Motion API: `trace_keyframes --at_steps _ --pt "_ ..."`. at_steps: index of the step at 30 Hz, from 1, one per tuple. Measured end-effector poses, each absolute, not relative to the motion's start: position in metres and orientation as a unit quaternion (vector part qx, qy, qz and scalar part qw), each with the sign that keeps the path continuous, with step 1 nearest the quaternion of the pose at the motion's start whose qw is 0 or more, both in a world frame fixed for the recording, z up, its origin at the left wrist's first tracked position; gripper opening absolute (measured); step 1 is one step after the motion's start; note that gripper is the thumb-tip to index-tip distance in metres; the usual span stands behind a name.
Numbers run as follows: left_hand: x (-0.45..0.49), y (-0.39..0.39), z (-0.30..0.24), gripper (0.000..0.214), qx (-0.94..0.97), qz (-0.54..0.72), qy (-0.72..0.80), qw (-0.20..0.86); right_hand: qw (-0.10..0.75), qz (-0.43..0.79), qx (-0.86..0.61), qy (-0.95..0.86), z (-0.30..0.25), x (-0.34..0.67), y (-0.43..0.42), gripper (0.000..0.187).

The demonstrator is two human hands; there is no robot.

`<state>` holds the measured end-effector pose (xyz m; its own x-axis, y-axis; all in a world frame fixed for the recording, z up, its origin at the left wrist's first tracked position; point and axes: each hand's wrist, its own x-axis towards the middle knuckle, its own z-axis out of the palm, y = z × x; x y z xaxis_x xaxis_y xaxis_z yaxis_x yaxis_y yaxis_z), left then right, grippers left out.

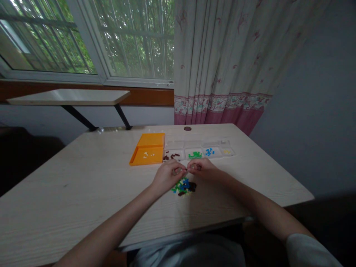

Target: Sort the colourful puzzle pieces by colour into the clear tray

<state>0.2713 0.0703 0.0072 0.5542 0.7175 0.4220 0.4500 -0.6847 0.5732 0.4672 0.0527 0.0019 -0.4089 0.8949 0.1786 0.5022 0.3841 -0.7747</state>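
Left hand (169, 173) and right hand (204, 169) were close together, the grip of each was pinched on a small dark piece (186, 169) between them, a mixed pile (183, 186) lay nearer on the desk (97, 185), a clear tray (194, 143) stood farther, an orange case (151, 140) adjoined its left.

This is looking like a room in a home: a flowered curtain (222, 55) is hanging beside a barred window (136, 44), and a pale desk (83, 193) with a raised shelf (72, 96) is standing in front
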Motion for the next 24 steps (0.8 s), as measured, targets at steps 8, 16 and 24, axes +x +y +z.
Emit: trace_keyframes --at_steps 8,16,24 --pt "0.263 0.077 0.01 0.01 0.857 0.341 0.341 0.181 0.26 0.301 -0.454 -0.797 0.007 0.473 0.052 0.022" --pt "0.247 0.083 0.018 0.012 0.809 0.439 0.379 0.099 0.141 0.268 -0.408 -0.861 0.012 0.478 0.047 0.023" --pt "0.247 0.08 0.018 0.015 0.821 0.446 0.355 0.022 0.131 0.279 -0.377 -0.873 0.011 0.475 0.045 0.017"
